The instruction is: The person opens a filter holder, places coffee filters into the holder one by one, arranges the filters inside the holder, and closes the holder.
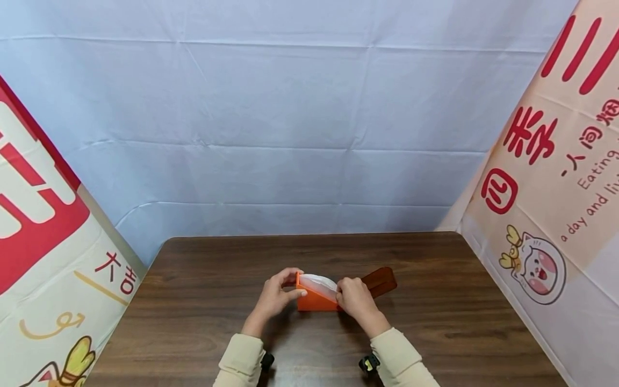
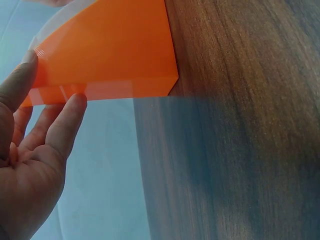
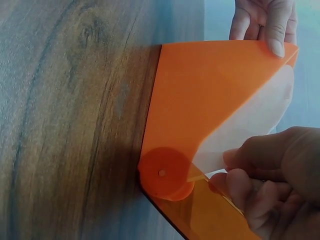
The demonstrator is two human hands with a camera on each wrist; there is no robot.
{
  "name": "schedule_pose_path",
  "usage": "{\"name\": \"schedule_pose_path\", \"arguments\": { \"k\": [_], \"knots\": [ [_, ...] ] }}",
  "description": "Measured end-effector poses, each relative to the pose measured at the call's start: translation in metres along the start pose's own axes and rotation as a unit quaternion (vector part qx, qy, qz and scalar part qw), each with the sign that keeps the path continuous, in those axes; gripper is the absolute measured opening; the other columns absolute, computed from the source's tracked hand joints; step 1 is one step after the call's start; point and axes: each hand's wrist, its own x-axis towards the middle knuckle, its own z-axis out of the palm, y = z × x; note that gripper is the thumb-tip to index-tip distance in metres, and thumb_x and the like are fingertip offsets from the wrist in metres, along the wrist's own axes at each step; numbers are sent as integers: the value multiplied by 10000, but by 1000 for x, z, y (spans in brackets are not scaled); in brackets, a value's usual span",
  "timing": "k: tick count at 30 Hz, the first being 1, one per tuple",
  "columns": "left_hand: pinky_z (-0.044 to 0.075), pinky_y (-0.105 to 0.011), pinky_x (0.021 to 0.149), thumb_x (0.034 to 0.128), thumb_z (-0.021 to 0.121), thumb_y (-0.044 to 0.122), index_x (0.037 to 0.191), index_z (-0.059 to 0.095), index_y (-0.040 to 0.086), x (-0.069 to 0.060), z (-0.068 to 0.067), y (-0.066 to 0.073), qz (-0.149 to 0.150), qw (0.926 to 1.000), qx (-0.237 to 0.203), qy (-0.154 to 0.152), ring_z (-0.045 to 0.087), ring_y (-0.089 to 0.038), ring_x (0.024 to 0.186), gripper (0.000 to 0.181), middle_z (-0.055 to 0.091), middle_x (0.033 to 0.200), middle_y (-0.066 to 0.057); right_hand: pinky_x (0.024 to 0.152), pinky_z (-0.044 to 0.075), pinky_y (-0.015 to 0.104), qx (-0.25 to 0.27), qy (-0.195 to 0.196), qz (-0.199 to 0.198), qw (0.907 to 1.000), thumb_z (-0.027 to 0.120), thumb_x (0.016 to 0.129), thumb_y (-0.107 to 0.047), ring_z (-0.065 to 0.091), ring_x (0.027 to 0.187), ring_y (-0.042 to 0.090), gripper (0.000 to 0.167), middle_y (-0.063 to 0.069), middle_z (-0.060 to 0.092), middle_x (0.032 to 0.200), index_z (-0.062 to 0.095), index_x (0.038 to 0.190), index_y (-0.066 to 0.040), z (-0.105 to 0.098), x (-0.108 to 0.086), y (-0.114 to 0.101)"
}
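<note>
An orange box (image 1: 316,301) with a slanted open top stands on the table. White curved filter paper (image 1: 319,280) sticks up out of its opening. My left hand (image 1: 276,293) grips the tall left end, thumb on the front face and fingers round the end wall. At the low right end, my right hand (image 1: 356,297) pinches the paper's lower edge between thumb and fingers. A see-through amber lid (image 1: 380,282) is swung back to the right. In the right wrist view it joins the box at a round pivot (image 3: 161,173). My right hand partly hides the lid.
The dark wooden table (image 1: 208,301) extends around the box. Behind it hangs a pale cloth backdrop (image 1: 290,134), with printed cloths at the left and the right (image 1: 541,215).
</note>
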Motion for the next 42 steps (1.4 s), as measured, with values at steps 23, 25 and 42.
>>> {"name": "schedule_pose_path", "arguments": {
  "k": [23, 25, 42],
  "knots": [
    [483, -467, 803, 744, 795, 125, 1199, 574, 75, -15, -7, -16, 238, 9965, 647, 481, 572, -285, 1041, 508, 610, 1148, -95, 803, 467, 484, -50, -408, -727, 9965, 788, 741, -168, 562, 952, 320, 466, 147, 585, 1100, 609, 1148, -32, -43, -21, -18],
    [480, -459, 819, 740, 792, 91, 1175, 591, 98, -17, -6, -16, 378, 9957, 539, 653, 576, -258, 1038, 480, 618, 1141, -43, 821, 447, 516, -129, -34, -825, 9965, 792, 732, -152, 550, 996, 344, 445, 151, 585, 1123, 623, 1131, -48, -49, -24, -16],
    [483, -427, 822, 726, 802, 97, 1160, 605, 145, -15, -1, -31, 157, 9971, -73, 742, 590, -209, 1018, 479, 629, 1119, -4, 889, 308, 636, -260, 1896, -1077, 9756, 829, 661, -88, 436, 1149, 420, 536, 247, 484, 1278, 609, 1148, -46, -61, -38, 15]
  ]
}}
